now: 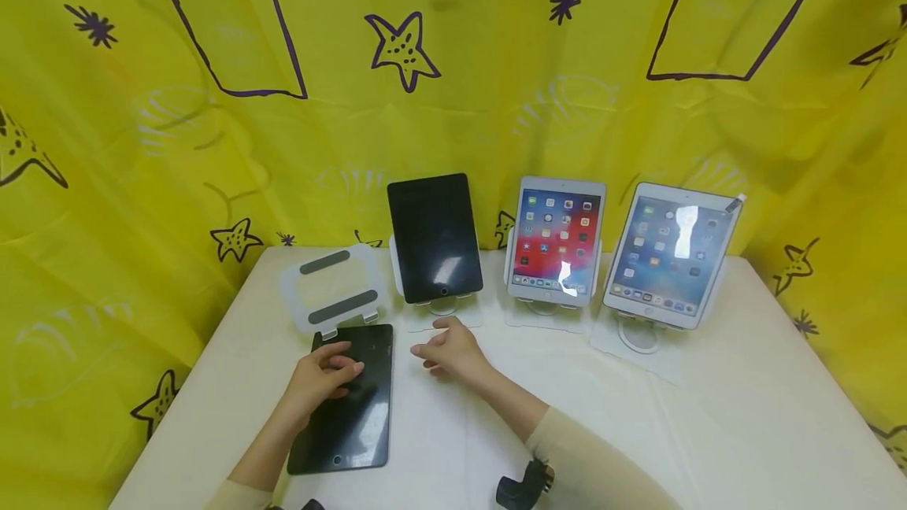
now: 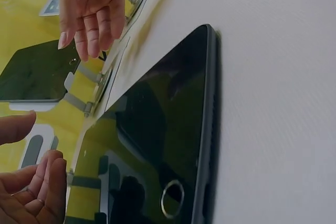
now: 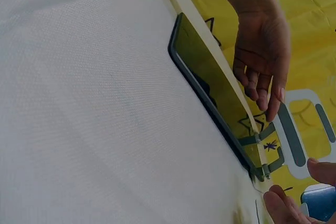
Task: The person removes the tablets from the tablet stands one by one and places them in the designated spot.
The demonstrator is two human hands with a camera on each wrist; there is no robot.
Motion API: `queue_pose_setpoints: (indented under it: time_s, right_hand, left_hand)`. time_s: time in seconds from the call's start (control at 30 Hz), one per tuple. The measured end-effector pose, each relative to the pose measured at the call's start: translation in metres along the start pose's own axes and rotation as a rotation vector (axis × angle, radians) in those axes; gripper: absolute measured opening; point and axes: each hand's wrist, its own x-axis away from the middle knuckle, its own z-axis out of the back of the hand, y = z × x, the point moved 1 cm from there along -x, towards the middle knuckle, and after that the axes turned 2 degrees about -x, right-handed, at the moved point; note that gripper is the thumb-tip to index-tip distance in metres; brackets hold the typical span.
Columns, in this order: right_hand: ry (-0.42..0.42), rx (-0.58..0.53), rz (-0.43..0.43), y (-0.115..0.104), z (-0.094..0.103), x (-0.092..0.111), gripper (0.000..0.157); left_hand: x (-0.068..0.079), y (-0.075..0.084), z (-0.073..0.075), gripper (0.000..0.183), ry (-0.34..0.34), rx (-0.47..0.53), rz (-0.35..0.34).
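A black tablet point(image 1: 364, 423) lies flat, screen up, on the white table, its round button towards the near edge. My left hand point(image 1: 312, 380) hovers above it with loosely bent fingers, holding nothing; the right wrist view shows this hand point(image 3: 262, 45) apart from the screen. Just to the right, my right hand point(image 1: 457, 352) is in the air over the table, fingers relaxed and nothing between them. At the tablet's far end is a white tablet stand point(image 1: 343, 307) with two grey pads and small hooks, bearing no tablet. Another black tablet point(image 1: 435, 238) leans on a stand beyond my right hand.
Two white tablets with lit screens, one red and blue point(image 1: 556, 238) and one pale blue point(image 1: 669, 254), lean on stands farther right. A yellow curtain point(image 1: 482, 124) with star drawings hangs behind the table point(image 1: 765, 415). A dark device point(image 1: 523, 486) is strapped at my right sleeve.
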Motion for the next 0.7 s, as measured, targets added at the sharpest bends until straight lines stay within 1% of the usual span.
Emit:
queue_pose_setpoints:
  time_s: [0.23,0.4,0.5,0.6,0.7]
  right_hand:
    - [0.053,-0.019,-0.003,-0.01,0.017,-0.005,0.066]
    - [0.09,-0.026,0.029,-0.015,0.028,-0.008,0.065]
    - [0.11,-0.01,0.052,-0.016,0.032,-0.008,0.065]
    - [0.158,0.029,0.098,-0.017,0.036,-0.009,0.067]
    - [0.226,0.078,0.167,-0.016,0.038,-0.009,0.069]
  left_hand:
    - [-0.006,0.006,-0.01,0.055,0.015,0.035,-0.037]
    - [-0.011,0.015,-0.018,0.057,0.025,0.086,-0.061]
    - [-0.012,0.022,-0.022,0.059,0.049,0.107,-0.083]
    - [-0.014,0.026,-0.027,0.058,0.1,0.124,-0.149]
    - [-0.017,0.027,-0.03,0.056,0.176,0.141,-0.241]
